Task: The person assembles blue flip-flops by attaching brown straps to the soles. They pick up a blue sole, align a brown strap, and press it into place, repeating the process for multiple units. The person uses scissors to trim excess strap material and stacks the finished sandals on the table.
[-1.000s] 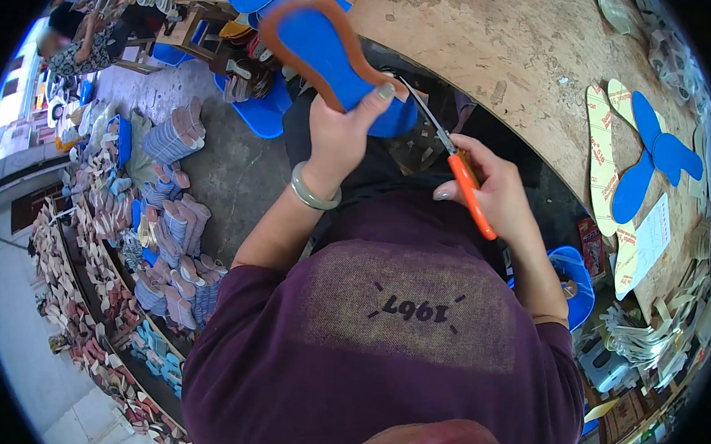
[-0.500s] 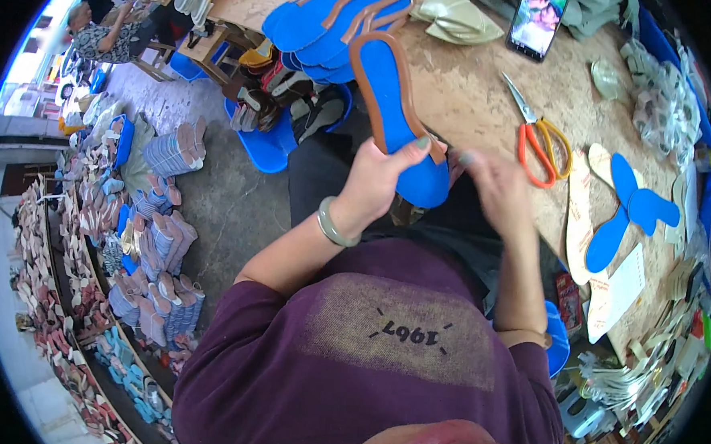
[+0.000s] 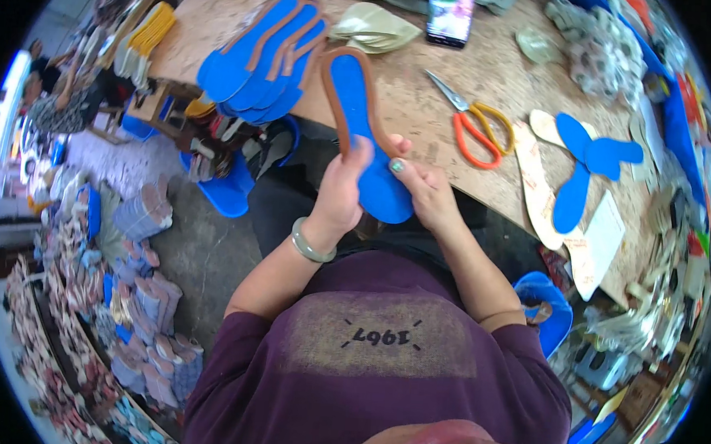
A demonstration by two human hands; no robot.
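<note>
Fanned blue soles (image 3: 239,67) lie at left on a wooden table (image 3: 422,122); the left hand (image 3: 339,191) grips a brown-edged sole (image 3: 354,109) at the table's near edge, its thumb blurred, while the right hand (image 3: 431,192) pinches the rim. Scissors (image 3: 461,106) rest apart. The step appears to be pressing down edging; the next press calls for steady thumbs.

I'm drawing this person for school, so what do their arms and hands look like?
The left hand and right hand wear no gloves. A smooth, pale greenish bangle circles the left wrist; the right has none. The right thumbnail looks greenish. Short, dark purple sleeves end near the elbows.
</note>
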